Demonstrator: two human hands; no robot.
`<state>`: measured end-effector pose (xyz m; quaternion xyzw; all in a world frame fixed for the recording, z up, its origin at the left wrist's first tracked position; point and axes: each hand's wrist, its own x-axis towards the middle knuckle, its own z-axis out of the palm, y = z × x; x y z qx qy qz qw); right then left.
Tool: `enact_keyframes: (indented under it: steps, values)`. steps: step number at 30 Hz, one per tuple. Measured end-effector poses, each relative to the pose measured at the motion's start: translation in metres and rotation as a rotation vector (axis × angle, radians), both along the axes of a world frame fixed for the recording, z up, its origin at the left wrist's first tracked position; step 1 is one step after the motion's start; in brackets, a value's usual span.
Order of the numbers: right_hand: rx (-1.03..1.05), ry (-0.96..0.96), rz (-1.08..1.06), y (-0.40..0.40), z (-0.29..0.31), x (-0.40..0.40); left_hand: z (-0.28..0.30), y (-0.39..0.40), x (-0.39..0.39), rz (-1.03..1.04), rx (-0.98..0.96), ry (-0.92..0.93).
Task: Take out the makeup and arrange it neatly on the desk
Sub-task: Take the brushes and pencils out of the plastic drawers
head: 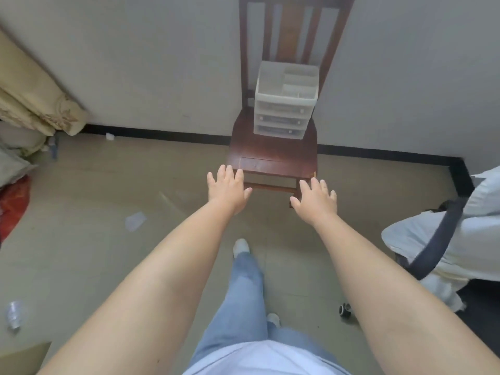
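A translucent white makeup organizer (285, 101) with three drawers and open top compartments stands at the back of a dark wooden chair seat (270, 155), against the wall. Dark items show dimly through the drawer fronts. My left hand (228, 189) is stretched forward, palm down, fingers spread, in front of the seat's front left corner. My right hand (315, 197) reaches out the same way just below the front right corner. Neither hand holds anything, and both are well short of the organizer.
The chair back (293, 28) leans on a grey wall. A curtain (32, 104) and red bag (13, 207) lie at left, plastic scraps (135, 220) and a crushed bottle (15, 313) on the floor. An office chair draped in white cloth (446, 234) stands at right.
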<state>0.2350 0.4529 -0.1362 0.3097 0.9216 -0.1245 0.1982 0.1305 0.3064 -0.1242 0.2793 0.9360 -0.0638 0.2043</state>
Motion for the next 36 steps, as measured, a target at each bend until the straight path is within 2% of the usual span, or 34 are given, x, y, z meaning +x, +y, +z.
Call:
enact_keyframes:
  steps: [7, 13, 20, 22, 24, 28, 33, 36]
  values:
    - [-0.021, -0.127, -0.092, 0.091, -0.047, -0.113, -0.059, 0.075, -0.132, -0.032, -0.039, -0.108]
    - [-0.144, -0.147, -0.142, 0.135, -0.072, -0.211, -0.083, 0.136, -0.233, -0.047, -0.072, -0.155]
    - [-0.281, -0.083, -0.241, 0.183, -0.127, -0.290, -0.115, 0.206, -0.290, -0.063, 0.113, -0.076]
    - [-0.410, 0.026, -0.396, 0.194, -0.146, -0.309, -0.126, 0.216, -0.299, -0.089, 0.210, -0.043]
    - [-0.608, 0.191, -0.673, 0.201, -0.161, -0.330, -0.143, 0.223, -0.311, -0.145, 0.316, 0.032]
    - [-0.952, 0.425, -1.208, 0.207, -0.182, -0.358, -0.166, 0.223, -0.331, -0.206, 0.348, 0.019]
    - [-1.202, 0.804, -1.566, 0.211, -0.182, -0.373, -0.179, 0.218, -0.338, -0.279, 0.373, 0.017]
    - [-1.267, 0.824, -1.684, 0.211, -0.187, -0.377, -0.178, 0.220, -0.338, -0.281, 0.385, 0.033]
